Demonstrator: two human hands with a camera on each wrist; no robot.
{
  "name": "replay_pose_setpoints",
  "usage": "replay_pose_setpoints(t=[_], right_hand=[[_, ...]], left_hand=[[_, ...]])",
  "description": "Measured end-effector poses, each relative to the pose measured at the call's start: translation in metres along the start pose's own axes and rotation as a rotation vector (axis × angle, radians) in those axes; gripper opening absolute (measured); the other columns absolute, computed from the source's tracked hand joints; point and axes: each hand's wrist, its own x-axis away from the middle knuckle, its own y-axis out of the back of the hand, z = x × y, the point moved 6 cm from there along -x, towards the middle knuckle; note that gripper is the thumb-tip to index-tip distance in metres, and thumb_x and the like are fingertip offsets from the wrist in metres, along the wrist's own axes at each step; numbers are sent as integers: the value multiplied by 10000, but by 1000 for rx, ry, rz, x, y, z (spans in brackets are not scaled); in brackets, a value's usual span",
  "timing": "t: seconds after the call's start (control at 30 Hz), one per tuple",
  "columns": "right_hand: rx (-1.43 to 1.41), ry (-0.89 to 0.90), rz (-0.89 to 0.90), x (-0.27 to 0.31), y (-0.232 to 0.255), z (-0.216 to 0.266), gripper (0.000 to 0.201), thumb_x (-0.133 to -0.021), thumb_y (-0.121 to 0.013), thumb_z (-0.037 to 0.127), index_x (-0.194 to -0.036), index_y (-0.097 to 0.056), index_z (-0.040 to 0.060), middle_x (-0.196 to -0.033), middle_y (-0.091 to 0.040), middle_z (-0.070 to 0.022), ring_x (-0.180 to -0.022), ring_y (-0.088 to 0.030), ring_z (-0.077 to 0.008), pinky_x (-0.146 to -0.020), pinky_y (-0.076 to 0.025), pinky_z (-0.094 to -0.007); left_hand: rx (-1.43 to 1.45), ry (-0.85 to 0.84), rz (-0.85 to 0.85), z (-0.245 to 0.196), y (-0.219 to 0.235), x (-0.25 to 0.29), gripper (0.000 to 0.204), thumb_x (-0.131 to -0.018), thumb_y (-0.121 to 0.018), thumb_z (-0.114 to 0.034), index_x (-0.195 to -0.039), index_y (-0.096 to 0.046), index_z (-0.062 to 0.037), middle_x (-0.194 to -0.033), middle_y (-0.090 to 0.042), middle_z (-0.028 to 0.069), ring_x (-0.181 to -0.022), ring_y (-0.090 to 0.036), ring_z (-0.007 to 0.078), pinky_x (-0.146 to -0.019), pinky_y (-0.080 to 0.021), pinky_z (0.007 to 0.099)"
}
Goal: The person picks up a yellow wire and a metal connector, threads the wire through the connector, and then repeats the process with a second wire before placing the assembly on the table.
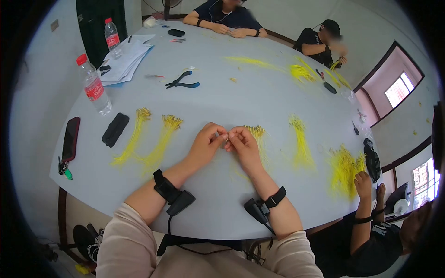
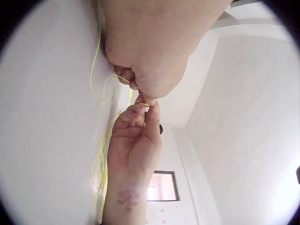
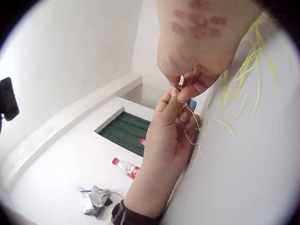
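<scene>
My left hand (image 1: pixel 207 143) and right hand (image 1: pixel 244 147) meet fingertip to fingertip over the front middle of the table. Between them they pinch a small gold-coloured coil (image 2: pixel 144 103), which looks like a tiny spring, with thumb and fingers from each side. A thin yellow thread (image 3: pixel 191 112) trails from the left fingers in the right wrist view. Partly hidden behind my right hand lies a bundle of yellow threads with gold ends (image 1: pixel 260 139). Two similar bundles, one nearer (image 1: pixel 162 139) and one farther left (image 1: pixel 134 139), lie beyond my left forearm.
Another thread bundle (image 1: pixel 301 141) and a large yellow pile (image 1: pixel 340 171) lie rightward, where a seated person's hand (image 1: pixel 363 184) reaches in. Pliers (image 1: pixel 183 83), a black case (image 1: pixel 115 129), a phone (image 1: pixel 70 139), bottles (image 1: pixel 95 88) and papers (image 1: pixel 127 58) occupy the left. Two people sit opposite.
</scene>
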Motion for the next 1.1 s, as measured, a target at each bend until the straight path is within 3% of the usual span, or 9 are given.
replay_pose_setpoints(t=[0.1,0.2,0.3,0.7,0.8,1.1], right_hand=[[-8,-11,-6,2,-1,0,133,-915,-503,165,-976,-507,47,-817,-567,-19,-710,-556,-89,-641,-458,-223],[-4,-16,-28,5,-1,0,133,-914,-503,161,-977,-506,44,-819,-570,-22,-717,-563,-92,-649,-468,-228],[12,-12,-46,7,0,0,127,-915,-496,153,-976,-506,41,-820,-573,-26,-723,-569,-96,-657,-475,-233],[9,-4,-71,7,2,1,114,-920,-457,121,-987,-484,33,-870,-581,-49,-785,-595,-126,-720,-495,-243],[8,8,-57,10,-3,5,130,-911,-466,105,-1012,-483,25,-882,-586,-55,-790,-598,-128,-728,-495,-237],[118,95,-112,10,-4,12,81,-886,-494,29,-941,-520,-25,-845,-610,-82,-744,-606,-116,-688,-505,-226]], left_hand=[[-37,-20,6,2,1,0,70,-860,-548,-71,-910,-540,-22,-838,-504,10,-602,-440,28,-538,-357,188],[153,88,63,8,-4,2,84,-866,-554,-96,-897,-548,-18,-810,-547,7,-649,-477,24,-562,-370,177],[227,67,57,9,-6,0,103,-868,-556,-112,-895,-554,-12,-758,-572,1,-658,-496,22,-564,-380,175],[32,9,17,1,-4,0,120,-861,-535,-92,-925,-562,7,-685,-566,5,-578,-486,31,-516,-387,194],[45,19,-21,4,-3,-1,106,-838,-549,-82,-881,-569,13,-633,-558,41,-544,-486,80,-505,-402,241],[41,13,31,7,-6,-2,94,-863,-531,-66,-907,-566,10,-726,-608,28,-623,-546,41,-532,-411,191]])
